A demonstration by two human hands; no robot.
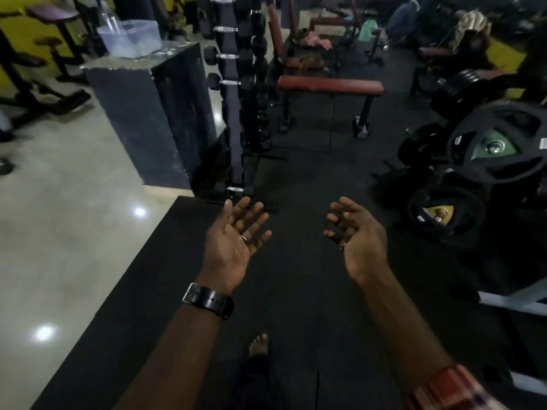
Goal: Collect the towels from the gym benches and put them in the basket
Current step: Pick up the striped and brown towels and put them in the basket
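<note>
My left hand (pixel 236 241) and my right hand (pixel 355 238) are stretched out in front of me, palms up, fingers relaxed, holding nothing. A red flat bench (pixel 330 85) stands ahead with nothing on its pad. Behind it a brown towel (pixel 309 62) lies on a second bench, and a pink towel (pixel 318 39) lies further back. A patterned beige towel (pixel 472 26) hangs over equipment at the far right. A clear plastic basket (pixel 130 37) sits on top of a dark pillar at the left.
The dark pillar (pixel 154 119) and a dumbbell rack (pixel 236 93) stand to the left of my path. Black weight plates (pixel 494 146) on a machine crowd the right. A black rubber mat (pixel 296 291) runs forward; pale tile floor (pixel 59 232) lies left. My bare foot (pixel 259 344) shows below.
</note>
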